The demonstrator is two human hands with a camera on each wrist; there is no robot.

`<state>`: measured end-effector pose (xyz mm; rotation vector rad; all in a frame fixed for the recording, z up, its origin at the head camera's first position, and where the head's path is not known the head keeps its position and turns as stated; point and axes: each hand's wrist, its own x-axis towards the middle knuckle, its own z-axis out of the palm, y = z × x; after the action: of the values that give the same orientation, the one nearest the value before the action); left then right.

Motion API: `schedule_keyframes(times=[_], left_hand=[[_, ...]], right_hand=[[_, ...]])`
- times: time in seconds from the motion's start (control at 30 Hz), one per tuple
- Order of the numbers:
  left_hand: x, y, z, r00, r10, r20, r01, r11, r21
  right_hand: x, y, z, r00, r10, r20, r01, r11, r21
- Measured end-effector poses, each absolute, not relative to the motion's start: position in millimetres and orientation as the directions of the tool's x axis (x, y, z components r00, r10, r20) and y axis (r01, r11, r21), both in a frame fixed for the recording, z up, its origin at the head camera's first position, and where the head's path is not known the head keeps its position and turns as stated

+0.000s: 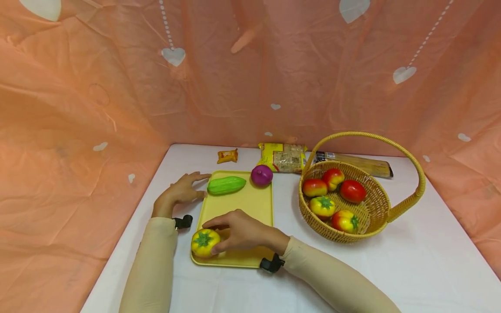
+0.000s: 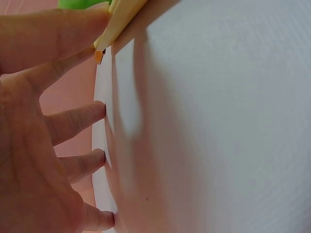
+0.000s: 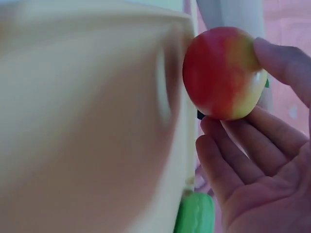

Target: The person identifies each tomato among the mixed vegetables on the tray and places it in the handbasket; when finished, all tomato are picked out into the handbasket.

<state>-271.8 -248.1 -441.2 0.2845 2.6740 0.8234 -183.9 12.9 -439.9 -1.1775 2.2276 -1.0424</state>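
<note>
My right hand (image 1: 244,230) holds a yellow-and-red toy fruit (image 1: 205,242) with a green leafy top, over the near left corner of a yellow tray (image 1: 250,204). In the right wrist view, thumb and fingertips are against the fruit's (image 3: 221,73) red and yellow side. My left hand (image 1: 182,193) has its fingers extended, with thumb and forefinger touching the tray's left edge; the left wrist view shows other fingertips (image 2: 97,110) on the white table. A green ridged cucumber-like vegetable (image 1: 226,185) lies at the tray's far end, with a round purple vegetable (image 1: 261,175) at its far right corner.
Right of the tray stands a wicker basket (image 1: 379,195) with a tall handle, holding several red and yellow toy fruits (image 1: 353,191). Behind lie a small orange packet (image 1: 228,156), a yellow clear-windowed bag (image 1: 283,157) and a long pack of noodles (image 1: 360,163).
</note>
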Motion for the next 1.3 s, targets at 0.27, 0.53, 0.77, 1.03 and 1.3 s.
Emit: schedule_keyframes(times=[0.27,0.53,0.77,1.03,1.3], left_hand=[[-272.8,-248.3,-442.0,-0.925,0.273,-0.265,0.08,0.82,0.567],[-273.0,-248.5,-443.4,-0.927,0.269,-0.262,0.071,0.81,0.582],[-272.7,-247.9,-443.6,-0.928,0.272,-0.256,0.076,0.808,0.584],[-273.8,-247.5,-442.6,-0.928,0.276,-0.249,0.08,0.802,0.592],[-273.7,-247.7,-443.8,-0.925,0.275,-0.261,0.069,0.799,0.597]], right_hand=[[-176.2,60.5,-428.4,-0.645,-0.764,0.007,-0.389,0.321,-0.863],[-161.0,136.9,-414.8,-0.736,-0.676,0.033,-0.332,0.318,-0.888],[-144.8,202.5,-402.2,-0.824,-0.562,0.075,-0.314,0.341,-0.886],[-134.0,260.3,-384.8,-0.891,-0.431,0.144,-0.352,0.453,-0.819],[-133.3,292.6,-380.2,-0.933,-0.336,0.126,-0.316,0.603,-0.732]])
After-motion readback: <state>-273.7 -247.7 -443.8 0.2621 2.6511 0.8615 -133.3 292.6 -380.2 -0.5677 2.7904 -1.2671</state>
